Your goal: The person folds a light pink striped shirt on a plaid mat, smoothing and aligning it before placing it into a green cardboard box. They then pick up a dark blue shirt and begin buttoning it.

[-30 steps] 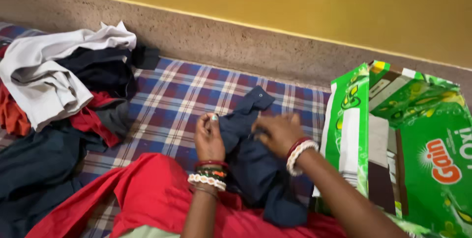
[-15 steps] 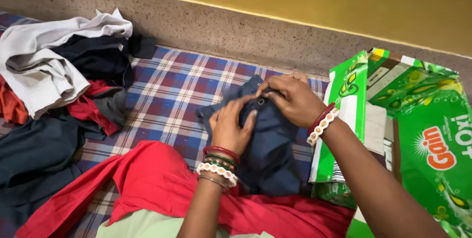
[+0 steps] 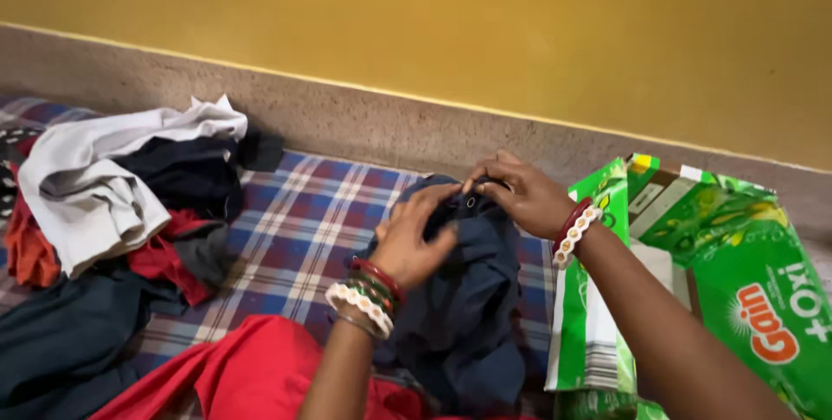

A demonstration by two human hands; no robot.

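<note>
A dark navy garment point(image 3: 468, 307) with a small metal snap near its top edge is bunched upright on the checked cloth in front of me. My left hand point(image 3: 414, 238), with several bangles on its wrist, grips the garment's upper left part. My right hand point(image 3: 518, 195), wearing red and white bangles, pinches the top edge beside the snap. Both hands are close together at the top of the garment.
A pile of white, dark and red clothes point(image 3: 113, 203) lies at the left on the blue checked sheet point(image 3: 295, 238). Red fabric point(image 3: 251, 377) covers my lap. A green cardboard box point(image 3: 719, 273) lies open at the right. A yellow wall with a stone skirting point(image 3: 364, 125) runs behind.
Both hands have lifted the navy garment's top edge and drawn closer together at the snap. The camera has tilted up, showing more wall.
</note>
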